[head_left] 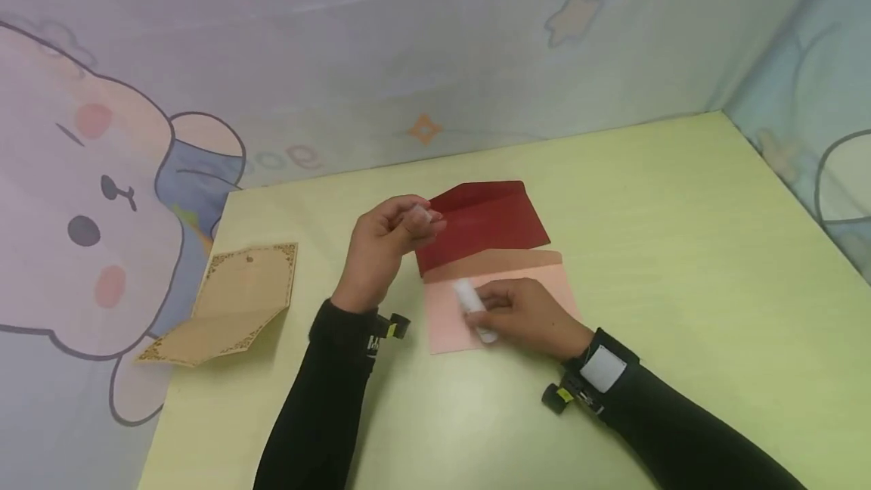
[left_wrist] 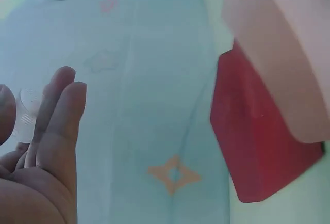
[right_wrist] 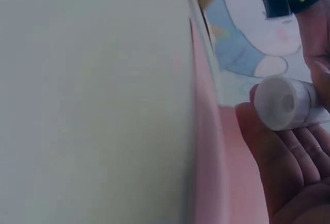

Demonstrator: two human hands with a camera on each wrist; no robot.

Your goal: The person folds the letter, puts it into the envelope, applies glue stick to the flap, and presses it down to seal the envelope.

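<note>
**Glue stick over an open envelope**

Table (head_left: 680, 248), a pale yellow-green top, carries everything here, and pastel cartoon-printed walls close it in behind and on both sides. Largest of the things on it is the pink paper envelope (head_left: 449, 316), lying flat near the middle with its dark red-lined flap (head_left: 490, 225) folded open away from the person. The left wrist view shows the same red flap (left_wrist: 258, 146) beside the pink body. Well apart to the left lies a tan card with an ornate dark border (head_left: 238, 301), folded and partly open, one half resting on the table.

Both forearms wear black sleeves with small cameras strapped at the wrists. The right hand (head_left: 531, 316) rests on the pink envelope body, its fingers curled round a white cylindrical glue stick (head_left: 472, 308) that lies slanted above the paper. In the right wrist view the round end of the stick (right_wrist: 283, 102) sits against the fingers (right_wrist: 273, 157), just beside the envelope's edge.

The left hand (head_left: 384, 248) is raised just left of the red flap, fingers bent, pinching a small translucent ribbed cap (head_left: 418, 214) at the fingertips. The left wrist view shows this cap (left_wrist: 26, 113) between thumb and fingers.
</note>
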